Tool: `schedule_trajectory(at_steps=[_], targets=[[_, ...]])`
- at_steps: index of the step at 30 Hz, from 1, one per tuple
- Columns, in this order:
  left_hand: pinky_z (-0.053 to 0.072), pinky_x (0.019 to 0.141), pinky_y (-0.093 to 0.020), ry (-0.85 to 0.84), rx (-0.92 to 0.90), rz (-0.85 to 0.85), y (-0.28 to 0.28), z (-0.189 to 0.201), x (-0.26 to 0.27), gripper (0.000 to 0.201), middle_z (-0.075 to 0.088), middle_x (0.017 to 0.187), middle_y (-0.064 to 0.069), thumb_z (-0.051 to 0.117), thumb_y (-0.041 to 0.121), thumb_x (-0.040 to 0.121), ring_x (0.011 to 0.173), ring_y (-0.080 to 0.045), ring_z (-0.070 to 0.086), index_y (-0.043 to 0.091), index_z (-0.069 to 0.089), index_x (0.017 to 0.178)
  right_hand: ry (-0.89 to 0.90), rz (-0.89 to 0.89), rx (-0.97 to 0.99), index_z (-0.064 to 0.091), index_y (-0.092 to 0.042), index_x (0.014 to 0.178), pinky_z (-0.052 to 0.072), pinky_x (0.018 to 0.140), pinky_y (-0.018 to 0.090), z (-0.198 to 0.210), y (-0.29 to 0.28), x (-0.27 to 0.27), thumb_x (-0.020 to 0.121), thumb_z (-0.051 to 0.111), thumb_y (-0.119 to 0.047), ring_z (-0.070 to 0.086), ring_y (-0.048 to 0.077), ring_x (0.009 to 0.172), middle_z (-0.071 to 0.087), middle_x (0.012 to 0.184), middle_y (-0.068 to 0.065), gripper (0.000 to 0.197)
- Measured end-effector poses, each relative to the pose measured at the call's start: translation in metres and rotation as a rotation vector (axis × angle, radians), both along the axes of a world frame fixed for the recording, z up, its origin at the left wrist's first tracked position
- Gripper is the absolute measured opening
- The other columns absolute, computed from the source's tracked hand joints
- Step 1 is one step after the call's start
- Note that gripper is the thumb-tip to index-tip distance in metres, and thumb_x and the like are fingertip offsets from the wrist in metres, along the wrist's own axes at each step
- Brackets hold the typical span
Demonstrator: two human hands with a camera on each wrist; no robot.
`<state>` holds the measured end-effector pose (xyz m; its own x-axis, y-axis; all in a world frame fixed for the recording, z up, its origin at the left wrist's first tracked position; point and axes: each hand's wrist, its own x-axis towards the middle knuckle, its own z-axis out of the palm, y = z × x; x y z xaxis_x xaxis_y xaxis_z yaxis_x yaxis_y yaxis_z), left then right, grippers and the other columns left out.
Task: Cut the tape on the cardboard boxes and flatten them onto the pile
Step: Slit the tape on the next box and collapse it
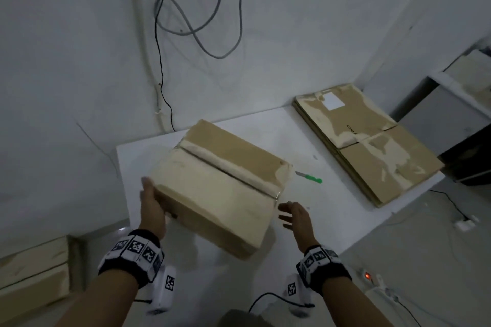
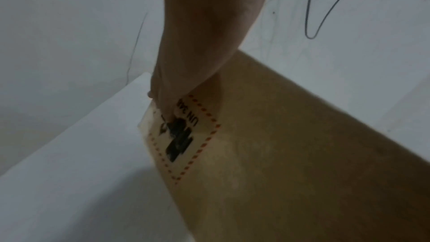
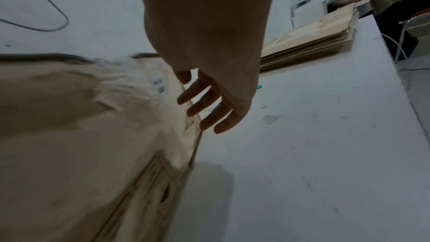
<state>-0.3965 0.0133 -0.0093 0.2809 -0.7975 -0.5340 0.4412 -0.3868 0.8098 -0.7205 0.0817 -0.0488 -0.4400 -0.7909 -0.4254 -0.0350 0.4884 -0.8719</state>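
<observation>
While the cardboard box (image 1: 220, 186) stands tilted on the white tabletop (image 1: 332, 194), the left hand (image 1: 151, 204) holds its left side; the thumb lies on the top edge and the fingers (image 2: 167, 109) press against the side wall, on a label with a red dashed border (image 2: 184, 141). A strip of tape (image 1: 228, 170) runs across the top of the box. Just beside the box's right edge, the right hand (image 1: 296, 216) hovers with its fingers (image 3: 204, 106) spread and relaxed, holding nothing. Farther right, a green-handled knife (image 1: 309, 177) lies on the tabletop, and beyond it rests the pile of flattened boxes (image 1: 372, 146).
</observation>
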Motion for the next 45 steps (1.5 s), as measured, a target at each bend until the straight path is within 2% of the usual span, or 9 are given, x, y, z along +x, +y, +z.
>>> schedule_trajectory(at_steps=[5,9,13,20,22,26,31,39,45], targets=[[0.028,0.115,-0.045,-0.399,-0.009,0.234,-0.024,0.000,-0.017,0.085,0.026,0.155,-0.010,0.060,0.045,0.090,0.140,-0.028,0.030,0.012,0.012,0.153,0.393,0.103,0.136,0.064,-0.007,0.122,0.042,0.092,0.032,-0.014,-0.057,-0.062,0.097,0.054,-0.014,0.055,0.032,0.116,0.059,0.130,0.016,0.028],[0.017,0.118,-0.046,-0.682,0.047,0.260,-0.030,0.009,-0.043,0.079,0.013,0.159,-0.016,0.060,0.028,0.091,0.145,-0.032,0.016,0.012,0.013,0.153,0.532,0.218,0.133,0.059,-0.022,0.131,0.050,0.090,0.039,-0.029,-0.100,-0.104,0.082,0.054,-0.031,0.059,0.031,0.110,0.056,0.137,0.015,0.051],[0.018,0.115,-0.051,-0.995,0.091,0.204,-0.024,0.011,-0.071,0.073,-0.002,0.161,-0.011,0.056,0.027,0.093,0.146,-0.034,0.010,0.015,0.016,0.153,0.744,0.422,0.261,0.046,-0.022,0.145,0.035,0.111,0.044,-0.049,-0.123,-0.130,0.090,0.055,-0.021,0.037,0.028,0.140,0.034,0.156,0.006,0.056],[-0.001,0.120,-0.043,-1.443,0.121,0.013,-0.024,0.000,-0.066,0.057,0.010,0.159,-0.020,0.041,0.035,0.100,0.148,-0.028,0.010,0.010,0.029,0.150,0.959,0.595,0.099,0.070,-0.019,0.107,0.049,0.082,0.038,-0.057,-0.114,-0.158,0.096,0.056,-0.039,0.063,0.031,0.099,0.066,0.108,0.009,0.027],[-0.005,0.120,-0.040,-1.494,0.157,-0.021,-0.027,-0.003,-0.064,0.057,0.012,0.159,-0.020,0.038,0.036,0.101,0.148,-0.026,0.009,0.010,0.027,0.151,0.999,0.656,0.038,0.071,-0.020,0.102,0.050,0.078,0.036,-0.052,-0.115,-0.163,0.096,0.055,-0.042,0.065,0.028,0.091,0.069,0.102,0.005,0.027],[0.004,0.119,-0.044,-1.507,0.257,-0.035,-0.027,-0.001,-0.066,0.058,0.010,0.161,-0.013,0.034,0.041,0.100,0.148,-0.031,0.005,0.017,0.026,0.152,0.733,0.511,-0.225,0.070,-0.014,0.094,0.052,0.068,0.033,-0.020,-0.137,-0.145,0.090,0.068,-0.024,0.066,0.023,0.079,0.072,0.091,0.007,0.011],[-0.003,0.117,-0.050,-1.485,0.220,-0.012,-0.025,0.011,-0.081,0.054,0.004,0.162,-0.004,0.037,0.038,0.100,0.149,-0.025,-0.002,0.026,0.025,0.151,0.445,0.487,-0.530,0.066,-0.020,0.092,0.058,0.069,0.048,0.054,-0.194,-0.072,0.089,0.068,-0.025,0.067,0.022,0.077,0.067,0.087,-0.001,0.007],[0.004,0.118,-0.051,-1.394,0.242,-0.063,-0.026,0.013,-0.077,0.055,0.002,0.162,-0.002,0.032,0.040,0.100,0.149,-0.023,-0.004,0.031,0.020,0.152,0.370,0.975,-0.468,0.071,-0.017,0.086,0.050,0.068,0.027,0.093,-0.203,0.094,0.084,0.071,-0.026,0.062,0.013,0.074,0.068,0.080,-0.003,0.009],[0.011,0.118,-0.050,-1.359,0.204,-0.019,-0.026,0.010,-0.075,0.055,0.008,0.162,-0.003,0.036,0.041,0.097,0.149,-0.024,-0.001,0.030,0.026,0.150,0.374,1.046,-0.505,0.071,-0.013,0.095,0.052,0.076,0.034,0.088,-0.194,0.147,0.087,0.066,-0.018,0.062,0.018,0.079,0.059,0.075,-0.010,0.011]])
